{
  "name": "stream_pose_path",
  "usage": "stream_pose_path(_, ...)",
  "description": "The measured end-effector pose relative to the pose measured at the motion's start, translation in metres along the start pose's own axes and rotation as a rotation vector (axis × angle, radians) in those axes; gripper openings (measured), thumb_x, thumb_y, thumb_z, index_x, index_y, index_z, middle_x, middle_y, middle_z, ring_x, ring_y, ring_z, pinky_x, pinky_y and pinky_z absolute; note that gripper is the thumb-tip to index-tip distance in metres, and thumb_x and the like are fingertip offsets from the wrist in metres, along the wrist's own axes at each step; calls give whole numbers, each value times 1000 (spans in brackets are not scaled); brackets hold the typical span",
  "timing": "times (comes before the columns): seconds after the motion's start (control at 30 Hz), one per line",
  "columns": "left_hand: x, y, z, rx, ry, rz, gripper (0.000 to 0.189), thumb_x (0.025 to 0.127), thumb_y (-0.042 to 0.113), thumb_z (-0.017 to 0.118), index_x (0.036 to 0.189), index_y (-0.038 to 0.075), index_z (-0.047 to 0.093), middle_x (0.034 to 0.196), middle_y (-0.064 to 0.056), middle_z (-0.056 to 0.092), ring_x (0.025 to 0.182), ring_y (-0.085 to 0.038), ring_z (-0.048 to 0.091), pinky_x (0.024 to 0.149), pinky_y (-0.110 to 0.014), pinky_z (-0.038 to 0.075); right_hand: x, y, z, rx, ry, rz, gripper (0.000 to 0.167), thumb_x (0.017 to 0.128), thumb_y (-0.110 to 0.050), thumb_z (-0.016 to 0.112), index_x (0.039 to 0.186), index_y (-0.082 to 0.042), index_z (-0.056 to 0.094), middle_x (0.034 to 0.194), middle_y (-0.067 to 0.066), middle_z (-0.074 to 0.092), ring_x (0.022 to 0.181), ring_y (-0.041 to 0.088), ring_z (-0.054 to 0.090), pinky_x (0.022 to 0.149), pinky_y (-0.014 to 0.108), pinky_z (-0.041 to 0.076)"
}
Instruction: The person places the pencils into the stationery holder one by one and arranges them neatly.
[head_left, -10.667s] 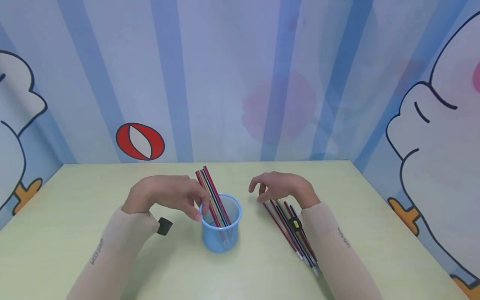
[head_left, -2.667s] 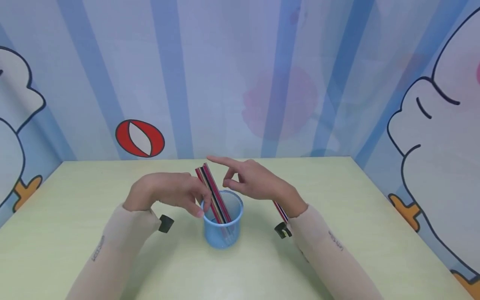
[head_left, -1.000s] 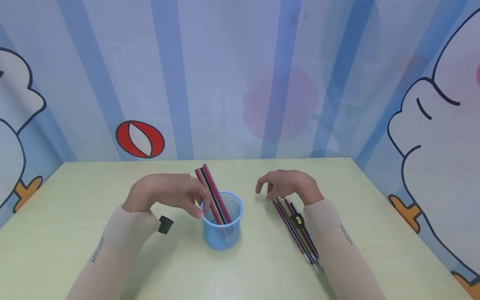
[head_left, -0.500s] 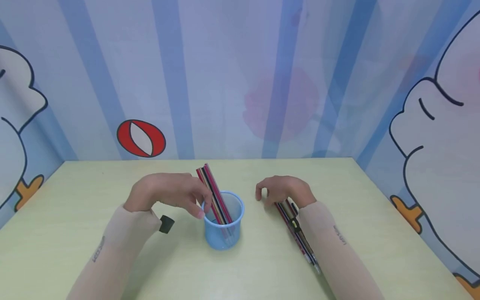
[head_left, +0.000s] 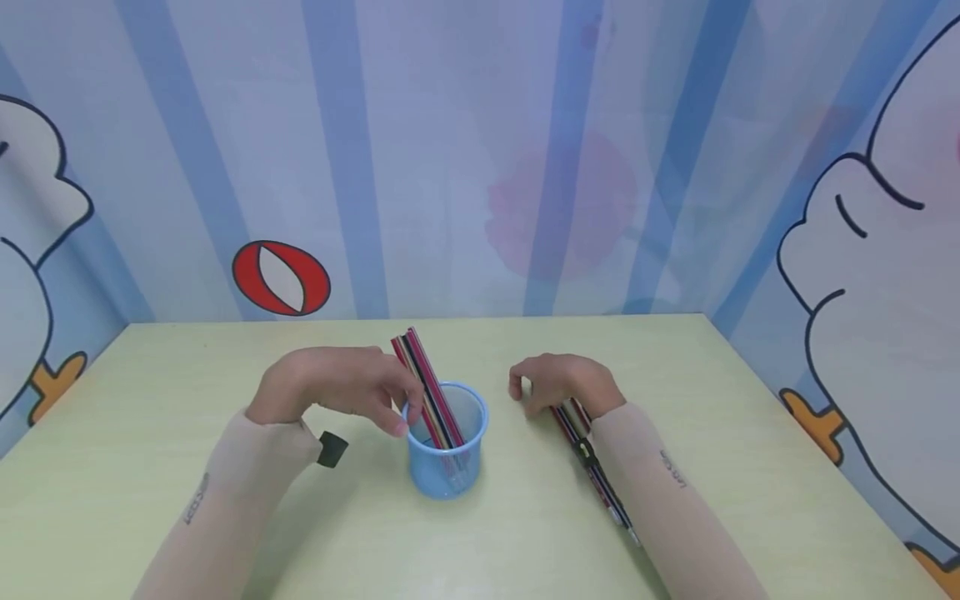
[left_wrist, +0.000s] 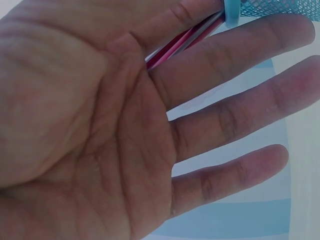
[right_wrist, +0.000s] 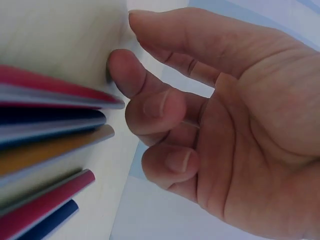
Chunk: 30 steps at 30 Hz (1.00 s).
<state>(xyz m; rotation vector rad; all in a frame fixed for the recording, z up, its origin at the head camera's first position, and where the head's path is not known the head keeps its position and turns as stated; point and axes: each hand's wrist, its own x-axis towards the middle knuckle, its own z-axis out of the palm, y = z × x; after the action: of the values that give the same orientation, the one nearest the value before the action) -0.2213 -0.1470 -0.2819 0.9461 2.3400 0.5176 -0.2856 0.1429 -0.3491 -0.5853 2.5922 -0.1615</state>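
Several thin coloured pencils (head_left: 433, 392) lean to the left in a blue see-through cup (head_left: 444, 477). At its left rim, the left hand (head_left: 341, 385) pinches the cup between thumb and index finger; the remaining fingers stretch out straight in the left wrist view. More pencils (head_left: 567, 425) lie in a narrow bunch on the table, partly covered by the right sleeve. Just past their far ends hovers the right hand (head_left: 557, 382), fingers loosely bent. In the right wrist view, its fingertips are apart from the ends of the pencils (right_wrist: 55, 90), and nothing is between them.
A pale yellow table (head_left: 480, 550) carries everything. Behind it rises a striped blue backdrop (head_left: 450, 167) with a printed red and white ball (head_left: 281, 277); white cartoon figures flank both sides. Small dark devices sit at both wrists.
The right hand went from the table pencils to the cup and back, and has just dipped with fingers more bent. The leftmost red table pencil is gone from the bunch. The left hand stays put.
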Motion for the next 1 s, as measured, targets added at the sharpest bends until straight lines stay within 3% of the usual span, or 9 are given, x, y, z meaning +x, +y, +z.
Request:
stream_pose_path(0.4, 0, -1, -1, -2, 1, 1, 7, 91, 21, 75, 94, 20, 68, 105, 8, 64, 105, -14, 60, 85, -31, 52, -3, 12, -11, 41, 32, -21, 20, 90, -10, 72, 105, -19, 63, 96, 3, 58, 76, 18, 53, 68, 33, 45)
stream_pose_path(0.6, 1, -2, 3, -12, 0, -33, 8, 91, 20, 75, 93, 23, 68, 104, 10, 64, 104, -14, 60, 86, -31, 51, -4, 12, -7, 12, 44, 14, 22, 89, -4, 67, 104, -20, 64, 99, 2, 58, 69, 18, 50, 64, 32, 44)
stream_pose_path(0.73, 0, -1, 1, -1, 1, -19, 7, 91, 19, 75, 94, 22, 68, 104, 9, 65, 104, -14, 60, 86, -32, 52, -2, 9, -5, -15, 64, 15, 26, 86, 1, 66, 102, -20, 65, 97, 3, 58, 65, 17, 46, 61, 32, 41)
stream_pose_path(1.0, 1, -2, 2, -18, 2, -29, 7, 91, 20, 75, 93, 22, 68, 105, 9, 65, 105, -14, 61, 87, -32, 51, -1, 8, -3, -38, 63, 21, 25, 87, -2, 67, 103, -20, 65, 97, 2, 58, 69, 17, 47, 62, 31, 42)
